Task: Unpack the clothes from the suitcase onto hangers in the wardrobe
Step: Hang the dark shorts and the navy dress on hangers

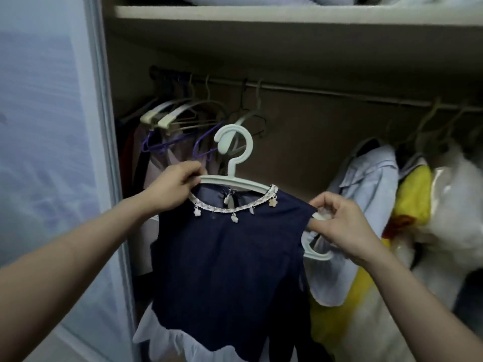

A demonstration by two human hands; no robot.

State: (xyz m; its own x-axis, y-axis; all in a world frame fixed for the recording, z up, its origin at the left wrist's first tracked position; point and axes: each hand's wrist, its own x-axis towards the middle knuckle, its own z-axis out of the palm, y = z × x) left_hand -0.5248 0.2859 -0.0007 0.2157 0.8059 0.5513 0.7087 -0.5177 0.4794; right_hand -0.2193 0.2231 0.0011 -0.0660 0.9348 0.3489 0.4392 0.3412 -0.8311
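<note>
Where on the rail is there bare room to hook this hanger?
The rail is bare in the middle, between the empty hangers on the left and the light blue shirt on the right. Both ends are crowded.

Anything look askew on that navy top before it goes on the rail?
Yes. The navy top sits lopsided on the pale green hanger: the right hand is at the shoulder over the hanger's end, while the left hand grips the other arm, which shows bare.

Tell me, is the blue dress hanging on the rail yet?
Not yet. The hanger with the dress is held up by the left hand and right hand; its hook is below the rail, touching nothing.
</note>
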